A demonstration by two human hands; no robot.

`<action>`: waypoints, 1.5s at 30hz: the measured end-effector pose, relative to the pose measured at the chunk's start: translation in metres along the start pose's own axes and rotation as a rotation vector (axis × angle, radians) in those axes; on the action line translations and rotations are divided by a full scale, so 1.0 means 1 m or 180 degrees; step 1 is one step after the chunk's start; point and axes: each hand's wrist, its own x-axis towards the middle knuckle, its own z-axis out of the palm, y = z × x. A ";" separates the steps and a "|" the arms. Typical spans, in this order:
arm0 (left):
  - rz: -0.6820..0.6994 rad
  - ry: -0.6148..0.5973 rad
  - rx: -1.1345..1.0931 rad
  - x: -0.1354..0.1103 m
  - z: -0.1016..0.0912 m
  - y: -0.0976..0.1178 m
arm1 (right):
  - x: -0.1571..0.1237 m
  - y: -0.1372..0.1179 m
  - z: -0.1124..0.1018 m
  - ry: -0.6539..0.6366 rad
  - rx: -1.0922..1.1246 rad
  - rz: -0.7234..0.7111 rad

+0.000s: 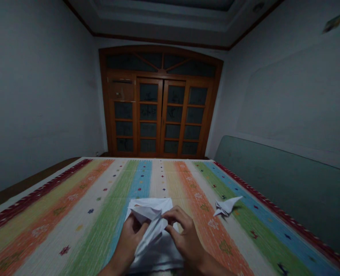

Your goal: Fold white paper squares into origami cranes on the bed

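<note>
A partly folded sheet of white paper (pixel 152 230) is held up between my two hands, its layers spread at the top and creased down the middle. My left hand (pixel 131 237) grips its left side, thumb and fingers closed on the paper. On the right edge, my right hand (pixel 184 234) pinches the paper between thumb and forefinger. Beneath both hands lie flat white paper sheets (pixel 164 255), partly covered by the folded piece. To the right, a folded white paper crane (pixel 226 207) rests on the striped cloth, apart from my hands.
A colourful striped cloth (pixel 101 222) covers the table. Along the right side stands a grey-green panel (pixel 273 172). Wooden doors with glass panes (pixel 162 115) are beyond the far edge, with pale walls on both sides.
</note>
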 end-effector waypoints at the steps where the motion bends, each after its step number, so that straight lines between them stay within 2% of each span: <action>1: -0.0042 -0.0010 -0.0030 0.001 0.000 -0.002 | 0.000 -0.001 -0.002 0.0091 -0.0207 -0.0135; 4: -0.0069 -0.0043 -0.0080 0.002 -0.003 -0.004 | 0.002 -0.004 -0.007 0.0326 -0.0614 -0.0424; 8: -0.0349 -0.0073 -0.0222 0.003 -0.005 0.000 | 0.004 -0.006 -0.013 0.0347 -0.0680 -0.0496; 10: -0.0458 -0.0019 -0.0288 0.003 -0.004 0.004 | 0.004 -0.006 -0.014 0.0406 -0.0592 -0.0388; 14: -0.0683 0.0032 -0.0420 0.003 -0.001 0.015 | 0.005 -0.001 -0.012 0.0463 -0.0260 0.0145; 18: -0.0698 0.0025 -0.0434 0.004 0.000 0.022 | 0.009 0.003 -0.013 0.0345 0.0081 0.0335; 23: -0.0786 -0.0115 -0.0373 0.005 -0.002 0.018 | 0.010 -0.001 -0.015 0.0220 0.0035 0.0186; 26: -0.0862 -0.0241 -0.0506 0.003 -0.002 0.015 | 0.009 -0.006 -0.013 0.0004 -0.0038 0.0107; 30: -0.0825 -0.0385 -0.0621 0.000 -0.002 0.013 | 0.010 -0.007 -0.009 -0.0342 -0.0016 0.0311; 36: -0.0927 -0.0341 -0.0727 0.000 -0.005 0.015 | 0.008 -0.003 -0.004 -0.0495 0.0068 0.0534; 40: -0.0700 -0.0392 -0.0738 -0.002 -0.004 0.007 | 0.007 -0.002 -0.003 -0.0375 -0.0082 0.0657; 43: -0.0124 -0.0293 -0.0056 -0.004 -0.004 -0.007 | 0.007 -0.003 -0.003 -0.0319 -0.0105 0.0738; 45: 0.0270 -0.0358 0.0384 -0.004 -0.004 -0.014 | 0.007 -0.004 -0.003 -0.0340 -0.0055 0.0714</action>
